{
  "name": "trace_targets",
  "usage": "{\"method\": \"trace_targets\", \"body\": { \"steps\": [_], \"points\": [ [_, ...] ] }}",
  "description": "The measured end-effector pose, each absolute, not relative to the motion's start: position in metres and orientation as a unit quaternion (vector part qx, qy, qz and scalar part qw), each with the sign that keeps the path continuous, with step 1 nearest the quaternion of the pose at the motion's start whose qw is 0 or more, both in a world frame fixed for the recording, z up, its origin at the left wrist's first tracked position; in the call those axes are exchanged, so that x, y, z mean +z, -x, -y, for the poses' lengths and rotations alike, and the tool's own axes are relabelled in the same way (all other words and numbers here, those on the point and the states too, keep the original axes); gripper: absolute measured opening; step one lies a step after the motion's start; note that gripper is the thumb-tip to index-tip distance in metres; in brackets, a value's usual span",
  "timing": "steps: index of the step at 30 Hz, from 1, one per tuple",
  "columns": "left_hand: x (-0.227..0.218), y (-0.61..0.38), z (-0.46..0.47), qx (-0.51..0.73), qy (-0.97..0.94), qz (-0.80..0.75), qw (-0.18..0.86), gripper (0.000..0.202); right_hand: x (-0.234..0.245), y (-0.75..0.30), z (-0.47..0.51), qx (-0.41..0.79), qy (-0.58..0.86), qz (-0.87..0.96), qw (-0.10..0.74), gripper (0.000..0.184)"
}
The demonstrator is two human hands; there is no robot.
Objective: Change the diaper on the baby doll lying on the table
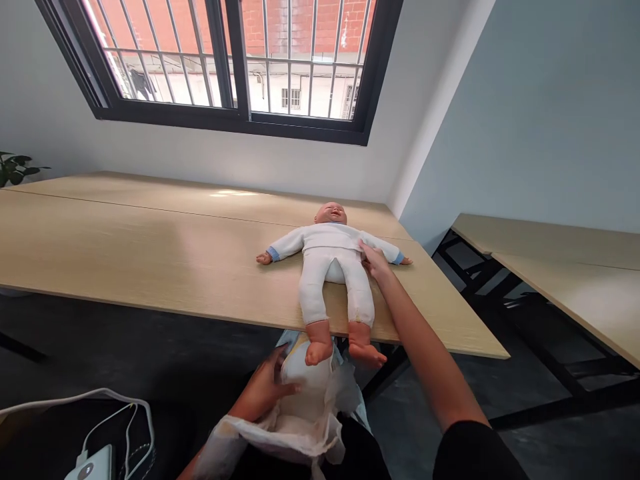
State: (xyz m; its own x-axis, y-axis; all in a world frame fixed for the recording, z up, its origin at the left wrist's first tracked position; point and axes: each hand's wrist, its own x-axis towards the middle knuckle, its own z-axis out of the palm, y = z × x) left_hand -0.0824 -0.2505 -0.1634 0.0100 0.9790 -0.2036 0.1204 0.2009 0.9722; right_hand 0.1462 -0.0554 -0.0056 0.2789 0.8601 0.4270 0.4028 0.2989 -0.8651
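Head view, looking forward and down. A baby doll [331, 215] in a white long-sleeved suit [327, 267] lies on its back on the table [150, 253], arms spread. Its long axis points straight away from the person, with the head toward the wall and the bare feet [319, 352] projecting past the table's near edge. The right hand [375, 261] is the nearer to the doll, reaching along its side, the fingers [365, 248] together against the suit at the waist; whether they pinch the cloth cannot be told. The left hand [263, 393] lies below the table edge, its fingers [277, 360] spread on an opened disposable diaper [305, 380], just beneath the doll's feet; any grip cannot be told. A power bank [93, 465] with a white cable [75, 397] lies at lower left.
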Motion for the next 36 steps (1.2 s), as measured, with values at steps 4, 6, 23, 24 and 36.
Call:
{"method": "trace_targets", "body": {
  "steps": [4, 6, 23, 24, 36],
  "points": [
    [-0.157, 0.086, 0.249, 0.359, -0.554, -0.545, 0.517, 0.03, -0.015, -0.168, 0.106, 0.161, 0.557, 0.582, 0.57, 0.041],
    [-0.136, 0.084, 0.254, 0.354, -0.611, -0.511, 0.491, 0.029, -0.023, -0.176, 0.159, 0.091, 0.488, 0.66, 0.564, 0.035],
    [0.026, 0.03, 0.244, 0.63, -0.503, -0.398, 0.437, 0.031, -0.068, -0.184, 0.295, 0.302, 0.444, 0.674, 0.508, 0.104],
    [0.027, 0.027, 0.237, 0.64, -0.487, -0.381, 0.456, 0.036, -0.073, -0.172, 0.294, 0.303, 0.438, 0.673, 0.512, 0.114],
    [0.021, 0.008, 0.211, 0.635, -0.532, -0.394, 0.398, 0.091, -0.027, -0.153, 0.262, 0.332, 0.539, 0.55, 0.545, 0.052]
  ]
}}
